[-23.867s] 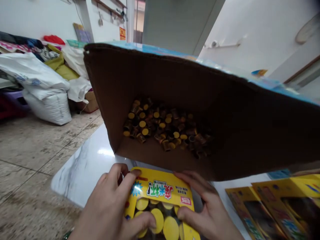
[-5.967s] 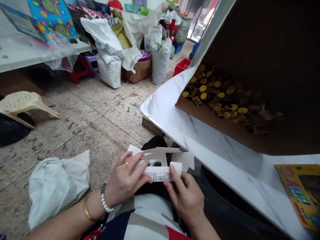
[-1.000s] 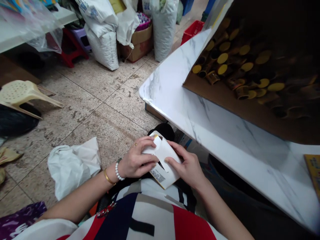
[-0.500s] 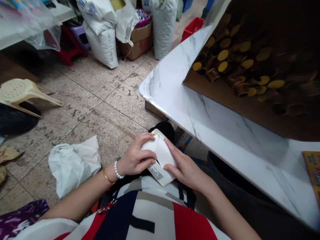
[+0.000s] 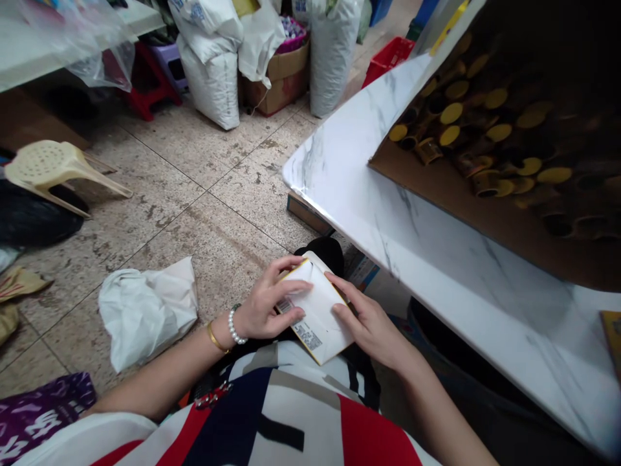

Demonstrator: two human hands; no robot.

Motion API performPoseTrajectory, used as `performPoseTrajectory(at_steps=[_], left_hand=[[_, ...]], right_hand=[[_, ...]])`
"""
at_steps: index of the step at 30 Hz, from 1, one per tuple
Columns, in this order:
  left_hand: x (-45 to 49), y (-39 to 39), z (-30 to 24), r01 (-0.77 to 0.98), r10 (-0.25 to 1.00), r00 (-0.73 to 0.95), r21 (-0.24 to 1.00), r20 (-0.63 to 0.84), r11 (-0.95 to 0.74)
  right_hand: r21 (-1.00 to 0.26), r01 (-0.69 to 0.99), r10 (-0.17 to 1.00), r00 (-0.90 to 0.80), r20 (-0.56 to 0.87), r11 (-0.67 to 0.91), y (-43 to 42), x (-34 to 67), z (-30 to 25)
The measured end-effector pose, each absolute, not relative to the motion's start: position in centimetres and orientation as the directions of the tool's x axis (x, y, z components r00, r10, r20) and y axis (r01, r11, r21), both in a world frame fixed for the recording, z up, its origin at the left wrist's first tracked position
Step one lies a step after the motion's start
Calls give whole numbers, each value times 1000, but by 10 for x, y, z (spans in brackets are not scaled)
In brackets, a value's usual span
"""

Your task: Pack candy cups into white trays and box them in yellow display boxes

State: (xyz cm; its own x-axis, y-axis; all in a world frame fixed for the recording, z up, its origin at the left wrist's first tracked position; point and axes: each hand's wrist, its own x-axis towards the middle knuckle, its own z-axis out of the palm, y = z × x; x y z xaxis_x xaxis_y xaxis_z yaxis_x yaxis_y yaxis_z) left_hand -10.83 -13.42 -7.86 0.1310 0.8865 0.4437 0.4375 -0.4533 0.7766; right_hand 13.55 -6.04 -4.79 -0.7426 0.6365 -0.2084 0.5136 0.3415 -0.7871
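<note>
Over my lap I hold a small cardboard package (image 5: 317, 310), its white back with a barcode facing up and a yellow edge showing. My left hand (image 5: 264, 305), with a pearl bracelet and gold bangle, grips its left side, fingers curled round it. My right hand (image 5: 371, 323) clasps the right side, fingers pressed on the white face. On the marble table (image 5: 369, 213) to my right lies a big brown carton (image 5: 436, 194) on its side, holding several small gold-and-yellow cups (image 5: 485, 136).
A crumpled white bag (image 5: 145, 310) lies on the tiled floor by my left arm. A cream plastic stool (image 5: 53, 168) lies tipped at the left. White sacks (image 5: 213, 58) and a cardboard box (image 5: 276, 81) stand at the back. A red crate (image 5: 388, 58) sits beyond the table.
The flaps of the package have been folded flat; it now shows a closed white back. My hands shifted slightly on it, and the view moved a little.
</note>
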Motion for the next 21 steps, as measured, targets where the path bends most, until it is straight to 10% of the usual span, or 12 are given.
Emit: performPoseTrajectory(at_steps=[4,12,17,21], left_hand=[[-98,-133,-76,404,952,-177,900,251,-163],[-104,-118,-81,286,992,-124,958,1,35],[-115,-127,-76,220,997,-49,973,-62,71],[-115,-137,-68,196,991,-18,972,-130,131]], right_hand=[[-695,569,704,-699,-128,439,-74,118,-55],[-763,498,737,-675,-43,412,-83,115,-64],[-860,510,940,-295,-168,7,-92,155,-81],[-804,403,797,-240,-554,-437,-109,173,-100]])
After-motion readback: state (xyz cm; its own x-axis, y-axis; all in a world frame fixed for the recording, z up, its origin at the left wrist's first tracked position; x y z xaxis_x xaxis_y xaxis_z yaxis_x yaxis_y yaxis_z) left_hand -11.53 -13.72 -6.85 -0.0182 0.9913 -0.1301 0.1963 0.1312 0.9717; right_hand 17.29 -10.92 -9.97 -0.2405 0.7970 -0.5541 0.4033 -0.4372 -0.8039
